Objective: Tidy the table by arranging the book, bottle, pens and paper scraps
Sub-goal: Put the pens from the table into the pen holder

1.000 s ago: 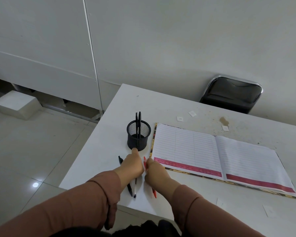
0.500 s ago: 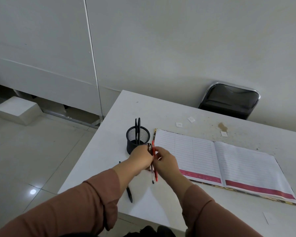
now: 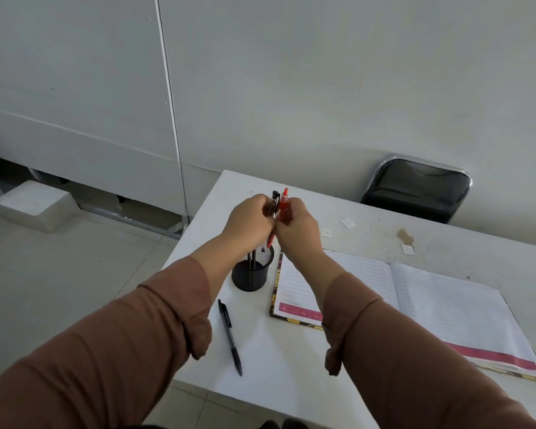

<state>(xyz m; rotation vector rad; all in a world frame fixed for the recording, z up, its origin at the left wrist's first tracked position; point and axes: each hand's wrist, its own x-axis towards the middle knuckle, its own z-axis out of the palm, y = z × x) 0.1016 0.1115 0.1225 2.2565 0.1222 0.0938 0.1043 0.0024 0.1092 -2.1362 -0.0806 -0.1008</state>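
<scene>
Head view: both hands (image 3: 249, 219) (image 3: 297, 226) in closed grip (touching) around upright pens (image 3: 283, 205).

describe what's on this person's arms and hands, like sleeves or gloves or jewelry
Both arms wear long, loose sleeves of plain rust-brown fabric, the left sleeve and right sleeve ending in a folded cuff at the forearm. The left hand and right hand are bare: no gloves, rings or watch visible.

2 hands: left (image 3: 250, 218), right (image 3: 298, 224). 2 pens held above 1 mesh pen cup (image 3: 252, 273): 1 red (image 3: 283, 202), 1 black (image 3: 274, 200). 1 black pen lying on the table (image 3: 230, 336). 1 open book (image 3: 427, 308). 3 paper scraps (image 3: 347, 223), (image 3: 326, 233), (image 3: 407, 249). 1 chair (image 3: 416, 190).
</scene>
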